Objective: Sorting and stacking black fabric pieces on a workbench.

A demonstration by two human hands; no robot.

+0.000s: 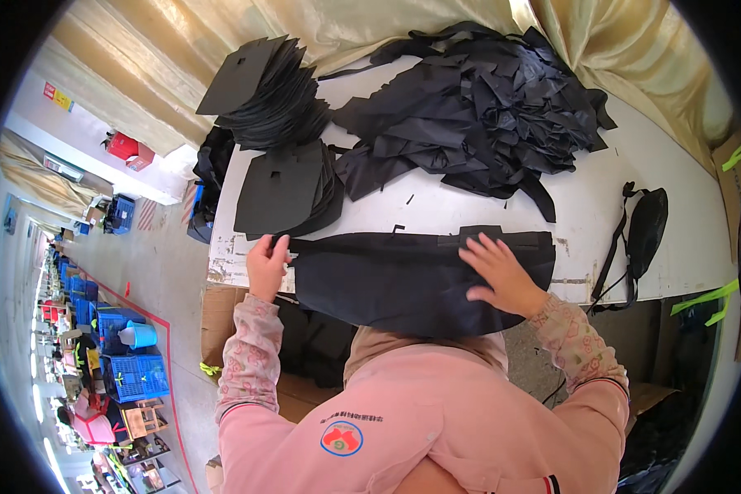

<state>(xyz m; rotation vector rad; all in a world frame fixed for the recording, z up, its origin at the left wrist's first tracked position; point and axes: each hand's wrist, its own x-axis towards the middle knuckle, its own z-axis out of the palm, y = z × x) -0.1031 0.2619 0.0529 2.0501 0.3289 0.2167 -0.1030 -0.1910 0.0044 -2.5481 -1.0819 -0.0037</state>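
A large black fabric panel (395, 280) lies flat at the near edge of the white table (584, 206) and hangs over it toward me. My right hand (502, 272) rests flat on its right part, fingers spread. My left hand (267, 265) pinches the panel's left end, where a narrow black strap runs along the top edge. Just beyond my left hand sits a stack of flat black cut pieces (284, 189).
A taller fanned stack of black pieces (263, 90) stands at the far left. A big heap of loose black fabric cuttings (477, 99) covers the table's back. A small black strapped bag (646, 226) lies right. Blue crates (136, 375) and people sit down the aisle, left.
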